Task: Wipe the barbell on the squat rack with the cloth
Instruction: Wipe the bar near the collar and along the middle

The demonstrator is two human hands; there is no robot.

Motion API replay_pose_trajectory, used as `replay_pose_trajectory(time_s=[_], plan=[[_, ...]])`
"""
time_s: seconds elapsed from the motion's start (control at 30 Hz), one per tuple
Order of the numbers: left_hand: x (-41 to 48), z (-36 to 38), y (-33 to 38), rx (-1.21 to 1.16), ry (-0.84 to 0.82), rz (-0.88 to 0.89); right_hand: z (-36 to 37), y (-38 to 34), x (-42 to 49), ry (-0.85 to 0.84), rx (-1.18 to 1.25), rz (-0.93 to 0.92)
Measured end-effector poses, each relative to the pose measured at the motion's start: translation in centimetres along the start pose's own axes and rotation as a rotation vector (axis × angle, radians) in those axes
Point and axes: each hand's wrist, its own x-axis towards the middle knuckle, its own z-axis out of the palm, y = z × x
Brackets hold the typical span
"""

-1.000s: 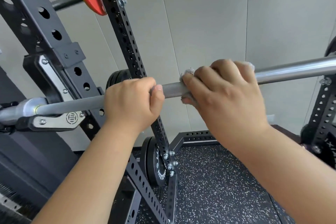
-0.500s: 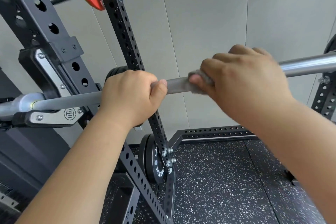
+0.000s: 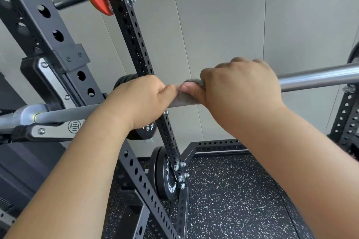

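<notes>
Status: mid-wipe.

- Barbell (image 3: 318, 77) lies across the rack. Its left end is in the J-hook (image 3: 58, 130), and the shaft runs up and right out of frame.
- Left hand (image 3: 143, 101): fingers curled over the bar and clamped on it. Reads as a steadying grip.
- Right hand (image 3: 240, 87): just beside the left, thumbs nearly touching. It's closed around the bar with the cloth (image 3: 195, 82) trapped between palm and steel.
- Only a fuzzy grey edge of cloth shows at the thumb; the rest is under the hand. Can't tell how far it wraps round.
- Bar finish: matte grey left of the hands, bright chrome on the right. Can't judge clean vs dirty from that.

My read on the step: the stroke is at its left limit, with the right hand butted against the left. It can't go further that way unless the left hand moves.

Next move calls for one of:
1. Slide the cloth right along the shaft toward the far upright (image 3: 347, 122). Grip firmly and twist the wrist to catch the underside.
2. Let go with the left hand and shift it toward the hook. That exposes the section under it for a pass.

Risk: the bar may roll in the hooks under the cloth, and the left-hand grip should stop that. The plates (image 3: 165, 178) stored low on the rack aren't in the way.
</notes>
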Motion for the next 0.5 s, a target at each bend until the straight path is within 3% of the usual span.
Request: replay_pose_trajectory(time_s=[0.1, 0.17, 0.23, 0.3, 0.4, 0.5], plan=[[-0.3, 0.1, 0.1, 0.008, 0.045, -0.001, 1.7, -0.2, -2.5, 0.162, -0.009, -0.136], [-0.8, 0.7, -0.1, 0.051, 0.134, 0.048, 1.0, 0.8, -2.6, 0.116, 0.011, -0.180], [-1.2, 1.4, -0.4, 0.108, 0.265, 0.126, -0.8, 1.0, -1.2, -0.059, 0.030, -0.077], [-1.6, 2.3, -0.9, 0.150, 0.385, 0.176, -1.1, 0.8, -0.2, -0.095, -0.017, 0.031], [-2.4, 4.6, -2.0, 0.159, 0.580, 0.233, 0.6, 0.7, -1.4, 0.082, -0.026, -0.040], [-3.2, 7.0, -2.2, 0.199, 0.722, 0.157, 1.6, 1.8, -4.3, 0.253, -0.047, -0.128]])
